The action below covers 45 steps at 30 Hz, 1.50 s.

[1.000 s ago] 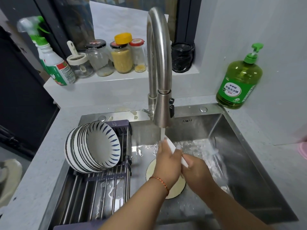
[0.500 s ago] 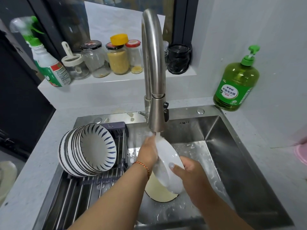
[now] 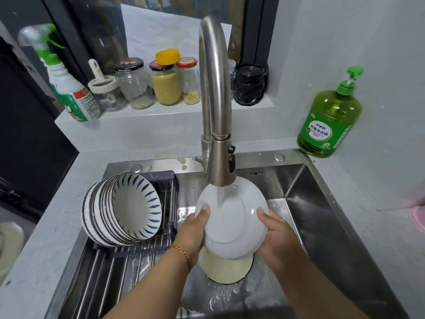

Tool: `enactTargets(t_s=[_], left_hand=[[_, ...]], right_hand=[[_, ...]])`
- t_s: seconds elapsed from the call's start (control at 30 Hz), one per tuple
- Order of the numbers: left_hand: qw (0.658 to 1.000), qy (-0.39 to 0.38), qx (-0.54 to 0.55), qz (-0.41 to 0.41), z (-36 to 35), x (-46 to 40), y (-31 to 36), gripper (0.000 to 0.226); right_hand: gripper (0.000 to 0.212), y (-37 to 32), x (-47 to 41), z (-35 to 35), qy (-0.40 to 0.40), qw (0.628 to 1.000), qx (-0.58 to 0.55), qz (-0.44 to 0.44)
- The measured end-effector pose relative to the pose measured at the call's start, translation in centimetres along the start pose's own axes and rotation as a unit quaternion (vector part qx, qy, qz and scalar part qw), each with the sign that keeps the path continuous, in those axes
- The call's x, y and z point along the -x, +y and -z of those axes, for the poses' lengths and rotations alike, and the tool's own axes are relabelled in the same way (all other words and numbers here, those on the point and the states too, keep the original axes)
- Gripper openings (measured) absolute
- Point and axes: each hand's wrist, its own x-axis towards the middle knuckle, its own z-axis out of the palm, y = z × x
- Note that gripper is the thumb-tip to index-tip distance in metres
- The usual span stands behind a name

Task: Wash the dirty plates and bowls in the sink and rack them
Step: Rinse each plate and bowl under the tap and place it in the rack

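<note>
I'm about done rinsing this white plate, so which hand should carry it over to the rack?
Probably the left hand. It already grips the white plate's left edge, and the drying rack with the striped bowls lies on that same side. The right hand would have to cross over.

Home kitchen, steel sink [image 3: 322, 203] set in a speckled pale counter [image 3: 57, 215], tall gooseneck tap [image 3: 215, 100] running, drying rack [image 3: 128, 261] over the sink's left side, food jars [image 3: 165, 86] on the back ledge, green dish soap bottle [image 3: 328, 120] at the counter's right rear corner
</note>
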Motion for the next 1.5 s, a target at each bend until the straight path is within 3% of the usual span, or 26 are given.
enactTargets(t_s=[0.23, 0.3, 0.37, 0.47, 0.6, 0.7, 0.83, 0.9, 1.07, 1.2, 1.3, 1.4, 1.5], left_hand=[[0.957, -0.147, 0.248, 0.033, 1.1, 1.6, 0.9, 0.067], [0.944, -0.165, 0.281, 0.042, 0.9, 2.0, 1.1, 0.053], [0.946, -0.158, 0.279, 0.046, 0.4, 2.3, 1.2, 0.042], [0.951, -0.138, 0.274, 0.039, 0.0, 2.3, 1.2, 0.035], [0.949, -0.106, 0.295, 0.018, -0.1, 2.3, 1.2, 0.049], [0.948, -0.060, 0.314, -0.001, -0.1, 2.2, 1.5, 0.060], [0.946, -0.010, 0.324, 0.003, -0.2, 2.5, 1.5, 0.061], [0.948, -0.005, 0.319, 0.003, -0.2, 2.8, 1.4, 0.051], [0.958, -0.028, 0.285, -0.013, 0.2, 3.5, 1.6, 0.031], [0.962, -0.041, 0.271, -0.010, 1.2, 3.9, 1.7, 0.040], [0.964, -0.055, 0.262, -0.001, 2.0, 4.4, 1.3, 0.040], [0.964, -0.062, 0.258, 0.000, 2.6, 4.7, 1.0, 0.040], [0.966, -0.054, 0.252, -0.018, 3.5, 4.5, 1.1, 0.038]], right_hand=[[0.040, -0.3, -2.2, 0.6, 0.014, 0.995, -0.066, -0.070], [0.040, -0.1, -2.7, 0.7, 0.033, 0.995, -0.065, -0.073], [0.037, 0.1, -3.1, 0.6, 0.059, 0.996, -0.026, -0.054], [0.032, 1.0, -3.4, 0.4, 0.144, 0.979, 0.146, 0.015], [0.059, 2.8, -2.8, 0.0, 0.108, 0.912, 0.378, 0.118], [0.066, 4.1, -1.7, -0.6, 0.052, 0.814, 0.545, 0.193], [0.073, 5.3, -1.1, -1.8, 0.007, 0.709, 0.660, 0.250], [0.078, 5.4, -1.3, -2.5, -0.003, 0.682, 0.684, 0.258], [0.061, 3.1, -3.0, -3.4, 0.011, 0.683, 0.710, 0.172], [0.055, 1.6, -4.4, -4.7, -0.009, 0.677, 0.722, 0.142], [0.054, 0.9, -5.5, -6.6, 0.019, 0.701, 0.704, 0.111], [0.047, 0.4, -6.1, -8.4, -0.026, 0.651, 0.755, 0.075], [0.056, -0.2, -6.6, -8.9, -0.007, 0.684, 0.729, 0.033]])
